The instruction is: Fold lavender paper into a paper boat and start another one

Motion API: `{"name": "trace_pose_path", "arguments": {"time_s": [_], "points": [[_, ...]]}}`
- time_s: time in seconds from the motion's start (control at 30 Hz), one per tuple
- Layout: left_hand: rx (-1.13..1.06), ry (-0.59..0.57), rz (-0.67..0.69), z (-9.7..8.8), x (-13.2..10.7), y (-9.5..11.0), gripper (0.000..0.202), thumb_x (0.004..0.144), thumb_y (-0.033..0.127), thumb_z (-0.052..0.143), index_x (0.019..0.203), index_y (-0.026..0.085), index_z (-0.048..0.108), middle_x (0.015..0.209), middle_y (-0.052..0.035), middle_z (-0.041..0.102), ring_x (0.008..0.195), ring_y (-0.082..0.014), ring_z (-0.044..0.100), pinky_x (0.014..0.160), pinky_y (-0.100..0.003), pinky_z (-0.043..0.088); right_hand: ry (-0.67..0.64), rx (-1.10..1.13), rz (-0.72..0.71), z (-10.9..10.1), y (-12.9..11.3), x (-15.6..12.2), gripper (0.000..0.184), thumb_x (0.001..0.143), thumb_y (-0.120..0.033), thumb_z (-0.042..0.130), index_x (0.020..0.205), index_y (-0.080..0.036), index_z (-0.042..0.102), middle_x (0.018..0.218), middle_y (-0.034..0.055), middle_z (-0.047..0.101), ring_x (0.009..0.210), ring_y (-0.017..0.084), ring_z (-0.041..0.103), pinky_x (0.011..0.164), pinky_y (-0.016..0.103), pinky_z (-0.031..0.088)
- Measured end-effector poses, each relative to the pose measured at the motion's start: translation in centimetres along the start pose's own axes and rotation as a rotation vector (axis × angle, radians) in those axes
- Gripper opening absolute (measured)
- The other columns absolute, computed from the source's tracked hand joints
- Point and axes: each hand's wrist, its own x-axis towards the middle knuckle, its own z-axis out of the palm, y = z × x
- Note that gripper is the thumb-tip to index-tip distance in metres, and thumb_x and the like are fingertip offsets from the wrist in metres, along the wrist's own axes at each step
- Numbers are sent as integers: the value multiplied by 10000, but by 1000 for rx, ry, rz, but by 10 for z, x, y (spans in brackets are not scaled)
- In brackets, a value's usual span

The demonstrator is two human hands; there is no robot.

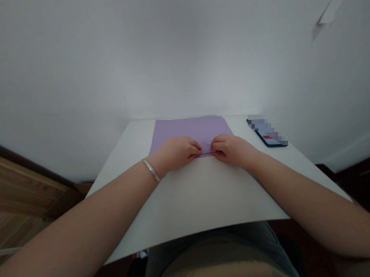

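Past clothing [222, 252], pinching purple paper [189, 128] at near edge with left hand [180, 151] and right hand [230, 148]; seemingly barely folded, mostly flat.

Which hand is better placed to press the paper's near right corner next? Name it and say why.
Probably the right hand: it is at the paper's near edge, on that corner's side. The left hand is farther off, along the same edge.
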Motion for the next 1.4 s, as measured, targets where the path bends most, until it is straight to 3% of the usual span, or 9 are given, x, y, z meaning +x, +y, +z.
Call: {"name": "trace_pose_path", "arguments": {"time_s": [0.23,0.4,0.53,0.63,0.8,1.03,1.4], "points": [[-55,-87,-84,-7,-3,-4,264,854,185,512,980,252,735,1089,0,713,929,-154,657,828,-244,464,-38,37,19,-3,7,-7,189,825,-131,516,775,-170,694,883,67,671,782,169,591,718,273,432],[-14,-21,-139,-6,-4,-2,237,877,258,501,928,204,726,969,-45,711,867,-175,643,778,-266,470,3,43,93,-5,5,-9,171,849,-188,540,901,-175,702,917,65,692,835,183,610,740,283,447],[64,55,-130,-1,-4,3,275,914,277,479,1098,236,680,974,-56,676,892,-191,613,779,-290,465,54,-2,58,-6,0,-8,238,896,-237,517,1035,-211,710,1067,57,703,956,201,611,817,312,462],[136,61,-60,1,-3,5,319,935,258,467,1206,295,630,1035,-55,661,910,-192,592,798,-308,466,47,-20,-20,-6,-4,-5,228,879,-197,544,1012,-216,728,1042,58,715,951,204,609,830,324,471],[137,72,22,3,-2,4,274,932,234,495,1125,298,679,1116,-35,668,949,-179,591,815,-298,473,3,21,-31,-3,-6,0,258,835,-94,553,964,-206,747,981,63,719,894,190,628,802,309,480],[51,-26,-16,-3,0,2,270,904,226,515,1081,301,705,1153,3,677,998,-185,626,810,-278,473,-87,26,19,-9,-1,-2,287,805,-69,545,943,-201,759,944,64,715,828,178,634,763,285,465],[-60,-100,-76,-10,-4,-4,258,794,186,550,930,264,755,1076,13,710,842,-152,663,750,-238,472,-132,-5,36,-11,12,-15,294,774,-85,524,887,-222,758,961,30,715,795,165,638,719,270,440]]}}
